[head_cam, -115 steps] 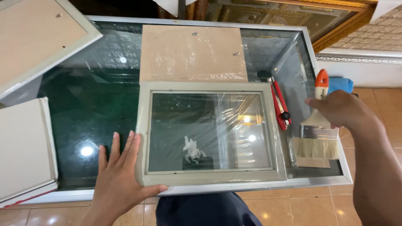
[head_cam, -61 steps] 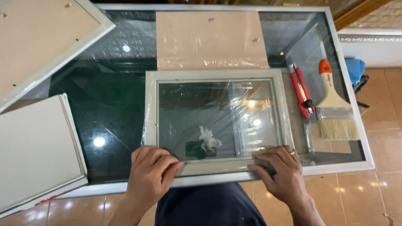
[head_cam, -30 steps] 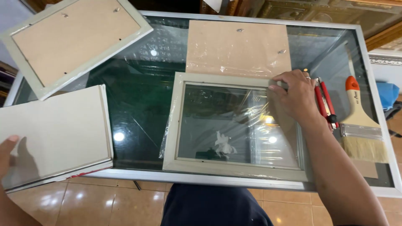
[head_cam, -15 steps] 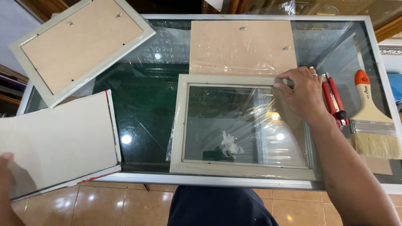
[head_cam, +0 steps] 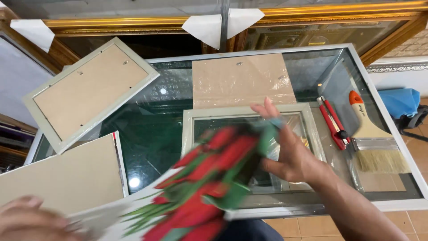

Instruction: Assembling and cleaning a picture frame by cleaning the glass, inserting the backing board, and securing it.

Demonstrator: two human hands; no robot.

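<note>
Glass-topped table [head_cam: 147, 134] before gilt frames [head_cam: 312, 18]; both hands, left hand [head_cam: 31, 218] and right hand [head_cam: 290, 151], grip a blurred flower print [head_cam: 209, 178]

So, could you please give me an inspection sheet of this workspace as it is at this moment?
Surface: glass table, dark green under the glass, pale metal rim.
Job's things: print of red flowers, blurred, over the empty frame; backing board lies behind the frame.
Clutter: second frame face down at far left; stack of boards at near left; red cutter and paintbrush at right.
Grippers: left hand holds the print's near end; right hand holds its far edge.
Cables: nothing seen.
Surroundings: gold frames behind the table, blue cloth at right, tiled floor.
</note>
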